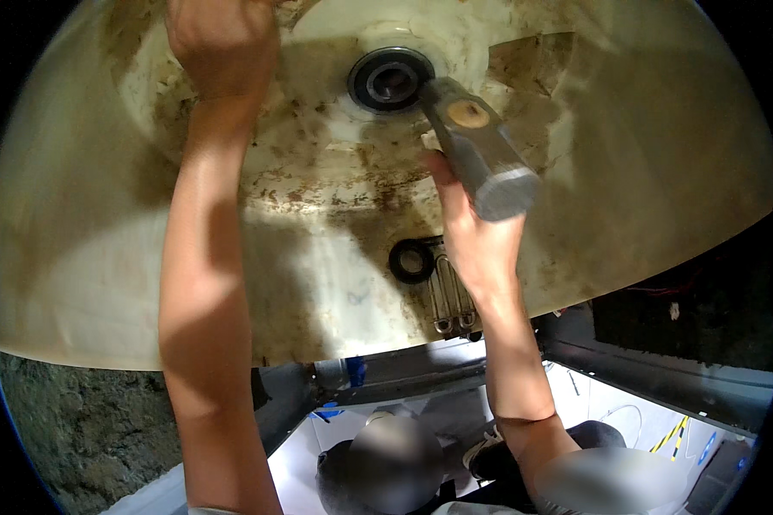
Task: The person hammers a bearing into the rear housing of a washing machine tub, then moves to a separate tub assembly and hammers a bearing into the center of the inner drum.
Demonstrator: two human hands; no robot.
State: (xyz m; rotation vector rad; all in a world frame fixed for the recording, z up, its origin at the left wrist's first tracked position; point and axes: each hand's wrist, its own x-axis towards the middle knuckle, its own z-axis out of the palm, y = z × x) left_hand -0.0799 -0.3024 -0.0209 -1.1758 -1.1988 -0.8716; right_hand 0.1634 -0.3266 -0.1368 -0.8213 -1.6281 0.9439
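Observation:
A large cream plastic tub (335,292), streaked with brown grime, fills most of the view. At its centre a round metal bearing (368,80) with a dark ring sits in its seat. My right hand (481,245) is closed round a hammer, its handle mostly hidden behind the head. The heavy steel hammer head (489,154) has one end beside the bearing's right edge; I cannot tell if they touch. Up at the left, my left hand (219,39) is by the tub wall, cut off by the upper edge, its fingers hidden.
Below the bearing, a black rubber ring seal (412,260) lies beside a looped metal heating element (447,296). Under the tub's rim is a dark grey cabinet edge (404,386). Rough stone-like ground (86,429) shows at lower left, white floor tiles (653,412) at lower right.

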